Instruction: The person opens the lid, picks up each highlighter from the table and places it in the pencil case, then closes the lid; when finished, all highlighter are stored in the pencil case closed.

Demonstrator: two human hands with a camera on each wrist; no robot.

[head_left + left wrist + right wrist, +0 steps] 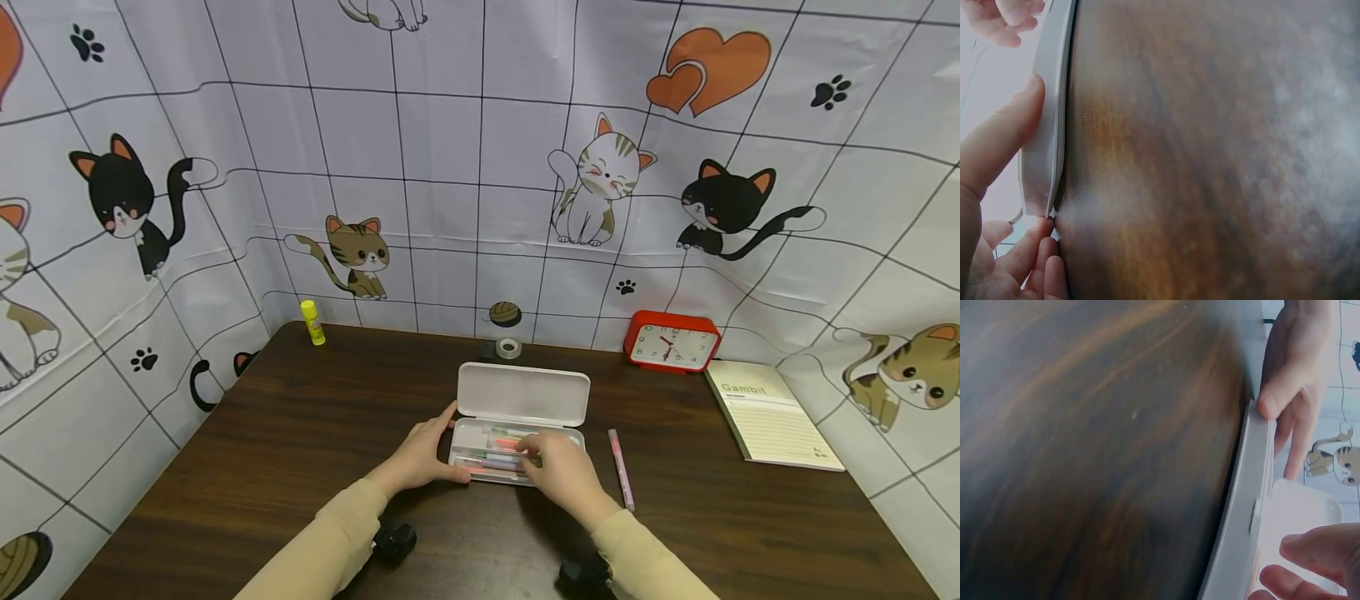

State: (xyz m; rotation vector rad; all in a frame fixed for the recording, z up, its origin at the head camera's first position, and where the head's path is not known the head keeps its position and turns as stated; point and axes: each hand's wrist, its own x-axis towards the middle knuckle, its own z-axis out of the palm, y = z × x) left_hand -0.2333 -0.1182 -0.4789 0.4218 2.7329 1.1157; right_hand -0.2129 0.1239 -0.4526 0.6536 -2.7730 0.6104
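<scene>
A white pencil case (523, 397) lies on the table with its lid raised at the back. Several light-coloured pens (491, 461) are inside it. My left hand (422, 452) holds the case's left end, its thumb (1025, 112) against the front wall and its other fingers around the end. Over the right part of the tray is my right hand (561, 468), fingers bent down towards the pens. In the right wrist view its thumb (1316, 547) and fingertips stand apart, with nothing visible between them. A pink pen (621, 469) lies on the table right of the case.
Behind the case sits a roll of tape (508, 348) beside a small dark object (487, 350). A yellow glue stick (312, 323) stands at the back left. A red clock (672, 341) and a notepad (776, 417) are at the back right, before the cat-printed wall covering.
</scene>
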